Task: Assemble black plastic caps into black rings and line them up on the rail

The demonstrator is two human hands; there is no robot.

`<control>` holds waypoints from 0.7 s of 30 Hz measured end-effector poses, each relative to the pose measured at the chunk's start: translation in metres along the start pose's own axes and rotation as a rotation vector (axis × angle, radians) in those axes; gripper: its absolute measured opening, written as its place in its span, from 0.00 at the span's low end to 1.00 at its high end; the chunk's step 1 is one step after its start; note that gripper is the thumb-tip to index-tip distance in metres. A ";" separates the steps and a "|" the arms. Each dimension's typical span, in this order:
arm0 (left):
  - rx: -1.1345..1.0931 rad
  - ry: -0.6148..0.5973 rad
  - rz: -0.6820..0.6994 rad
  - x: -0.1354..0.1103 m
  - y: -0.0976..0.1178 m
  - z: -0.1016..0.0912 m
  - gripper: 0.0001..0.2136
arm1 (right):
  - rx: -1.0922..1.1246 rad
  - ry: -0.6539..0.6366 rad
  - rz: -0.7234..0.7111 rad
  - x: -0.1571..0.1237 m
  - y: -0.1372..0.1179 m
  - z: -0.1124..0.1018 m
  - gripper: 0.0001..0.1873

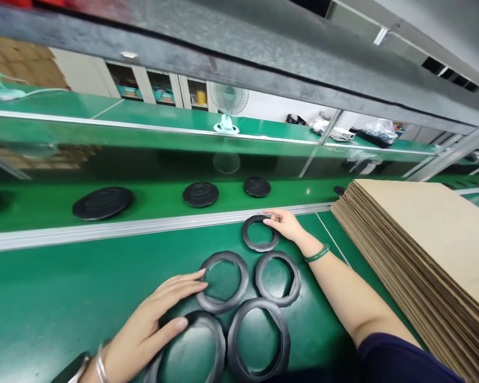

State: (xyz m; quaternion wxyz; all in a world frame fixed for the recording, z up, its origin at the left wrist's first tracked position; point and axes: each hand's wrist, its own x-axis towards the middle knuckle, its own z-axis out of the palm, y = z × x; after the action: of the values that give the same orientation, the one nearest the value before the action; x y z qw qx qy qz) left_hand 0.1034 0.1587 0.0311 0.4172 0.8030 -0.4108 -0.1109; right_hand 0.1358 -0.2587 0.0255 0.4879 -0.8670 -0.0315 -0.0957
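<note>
Several black rubber rings lie on the green table in front of me. My right hand [284, 223] reaches forward and its fingers rest on the rim of the farthest ring [259, 233], near the metal rail. My left hand [155, 319] lies flat with fingers stretched out; the fingertips touch a middle ring [222, 282] and the thumb rests on the nearest left ring [195, 346]. Two more rings lie beside these, one [278, 278] to the right and one [258, 338] at the front.
A tall stack of cardboard sheets [427, 250] fills the right side. Beyond the metal rail [143, 226], black round discs [102, 202] [200, 193] [257, 186] sit on a green conveyor belt. A small fan [227, 109] stands on the shelf behind.
</note>
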 end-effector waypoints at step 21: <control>0.261 -0.079 0.035 0.131 0.008 0.025 0.16 | -0.474 0.662 0.363 0.045 0.073 -0.076 0.20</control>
State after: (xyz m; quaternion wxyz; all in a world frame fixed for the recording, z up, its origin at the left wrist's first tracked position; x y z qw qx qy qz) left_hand 0.1691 0.0427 0.0430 0.2944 0.8382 -0.4518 -0.0809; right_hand 0.1803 -0.3637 0.0115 0.2685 -0.8690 0.3019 -0.2857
